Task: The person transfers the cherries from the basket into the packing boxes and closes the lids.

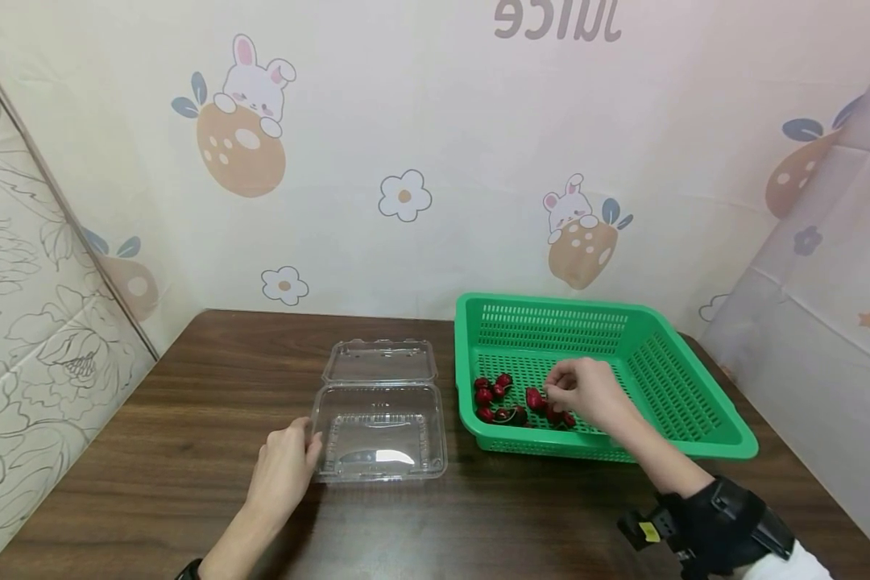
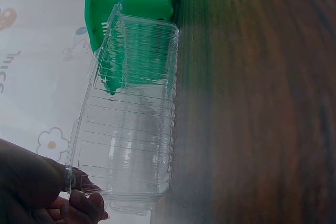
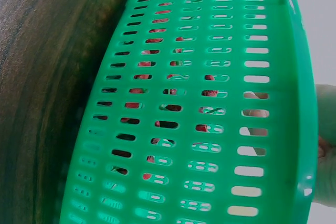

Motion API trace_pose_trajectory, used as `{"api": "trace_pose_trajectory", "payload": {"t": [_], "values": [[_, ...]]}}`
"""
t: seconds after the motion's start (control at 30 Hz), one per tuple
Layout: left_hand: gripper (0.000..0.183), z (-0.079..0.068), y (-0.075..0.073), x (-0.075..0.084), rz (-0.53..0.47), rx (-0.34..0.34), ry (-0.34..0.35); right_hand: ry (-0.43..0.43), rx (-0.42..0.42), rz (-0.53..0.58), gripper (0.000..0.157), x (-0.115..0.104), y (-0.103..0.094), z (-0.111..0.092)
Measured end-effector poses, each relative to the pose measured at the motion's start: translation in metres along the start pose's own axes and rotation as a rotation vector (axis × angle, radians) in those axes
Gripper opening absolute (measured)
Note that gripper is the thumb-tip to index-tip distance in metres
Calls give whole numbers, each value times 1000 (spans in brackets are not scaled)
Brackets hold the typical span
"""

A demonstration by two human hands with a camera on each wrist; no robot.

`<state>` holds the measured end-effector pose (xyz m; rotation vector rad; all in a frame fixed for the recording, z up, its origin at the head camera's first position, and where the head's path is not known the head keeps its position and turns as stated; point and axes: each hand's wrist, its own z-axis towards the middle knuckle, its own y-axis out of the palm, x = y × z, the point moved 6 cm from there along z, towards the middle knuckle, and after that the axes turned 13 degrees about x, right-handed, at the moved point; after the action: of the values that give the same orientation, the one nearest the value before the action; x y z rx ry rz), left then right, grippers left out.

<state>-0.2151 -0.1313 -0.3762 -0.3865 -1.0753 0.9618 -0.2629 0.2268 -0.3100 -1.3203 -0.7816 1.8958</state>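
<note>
My left hand (image 1: pixel 286 463) grips the left edge of a clear plastic clamshell box (image 1: pixel 379 431), with thumb and fingers at its rim in the left wrist view. The box lies open on the table, its lid (image 1: pixel 380 362) folded back toward the wall. Over the green plastic basket (image 1: pixel 696 443), my right hand (image 1: pixel 587 391) reaches down with bent fingers. Its fingertips are right by a bright red cherry (image 1: pixel 533 399); whether they pinch it or its stem, I cannot tell. More dark red cherries (image 1: pixel 483 396) lie at the basket's left end.
The basket stands right of the box on a dark wooden table (image 1: pixel 210 403), its slotted wall (image 3: pixel 173 119) filling much of the right wrist view. A cloth (image 1: pixel 406 258) printed with rabbits and flowers hangs behind. A patterned panel (image 1: pixel 36 322) borders the left side.
</note>
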Motion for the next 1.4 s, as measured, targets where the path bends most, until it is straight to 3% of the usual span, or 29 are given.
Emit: {"api": "trace_pose_trajectory", "payload": {"t": [0.67, 1.0, 1.4], "values": [[24, 0, -1, 0, 10, 15, 3, -53, 136, 80, 4, -35, -16, -9], [25, -2, -1, 2, -15, 4, 39, -158, 196, 137, 6, -56, -21, -19], [25, -2, -2, 3, -20, 7, 30, -206, 251, 247, 7, -81, -23, -30]]}}
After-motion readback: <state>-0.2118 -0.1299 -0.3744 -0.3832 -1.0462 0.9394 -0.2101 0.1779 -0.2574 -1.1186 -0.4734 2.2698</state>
